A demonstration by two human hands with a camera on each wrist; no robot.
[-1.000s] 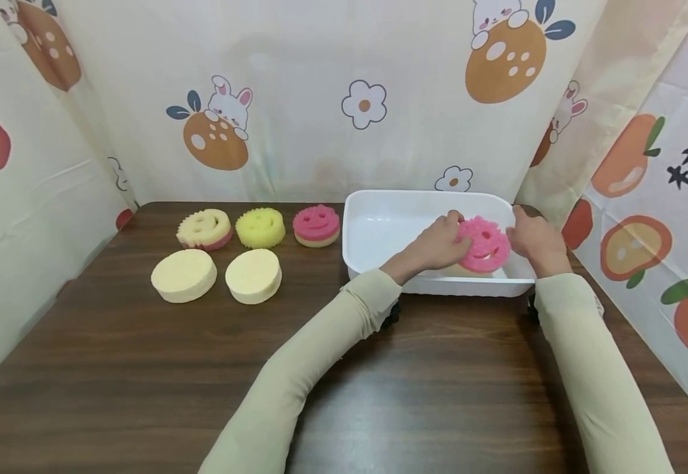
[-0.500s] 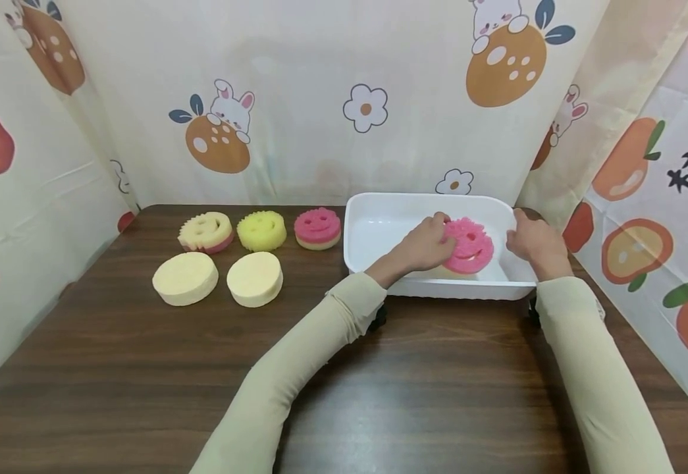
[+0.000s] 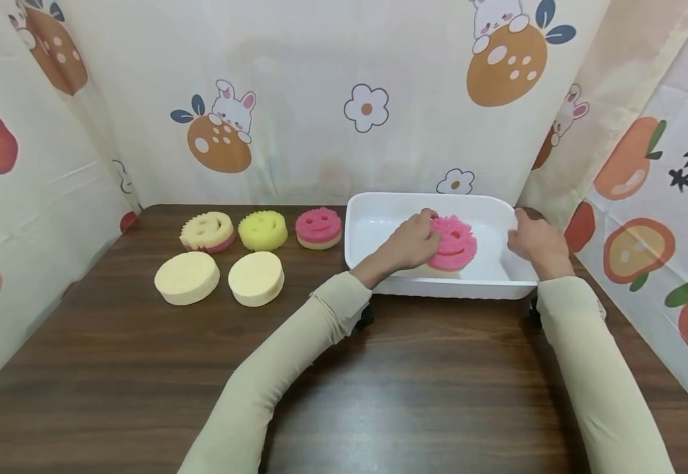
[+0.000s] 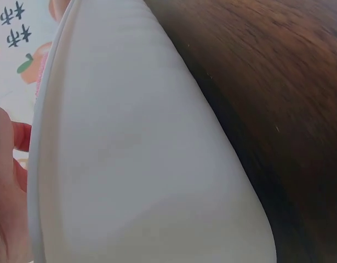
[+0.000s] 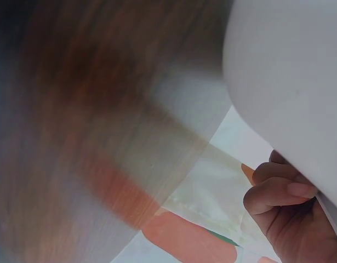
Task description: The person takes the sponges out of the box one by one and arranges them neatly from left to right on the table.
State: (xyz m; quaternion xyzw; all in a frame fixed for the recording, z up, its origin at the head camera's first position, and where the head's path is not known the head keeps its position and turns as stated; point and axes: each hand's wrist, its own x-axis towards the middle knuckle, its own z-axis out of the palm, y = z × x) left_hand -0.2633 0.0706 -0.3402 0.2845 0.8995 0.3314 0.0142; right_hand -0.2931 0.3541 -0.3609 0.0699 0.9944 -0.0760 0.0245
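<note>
The pink sponge [image 3: 453,242] with the smiley face sits inside the white tub [image 3: 379,227], tilted up on its edge, near the middle and a touch right. The left hand [image 3: 410,243] has its fingers curled over the sponge's left rim, gripping it, thumb side toward us. Over on the far side, the right hand [image 3: 534,242] rests at the tub's right rim; in the right wrist view its fingers [image 5: 278,192] are curled around the edge of the tub, steadying it.

To handle this well, I'd judge the left hand wants a firm but light squeeze, since soft foam buckles if pinched hard, and the right should hold the tub flat on the surface [image 3: 142,368] so it doesn't skid or tip.

Out to the left, well apart from the tub: another pink sponge [image 3: 318,228] just beside the tub's left wall, then a yellow sponge [image 3: 263,230] and a cream sponge [image 3: 207,231], all with faces. Nearer us lie two plain round sponges [image 3: 187,277]. Cartoon-print cloth [image 3: 296,99] hangs behind.
</note>
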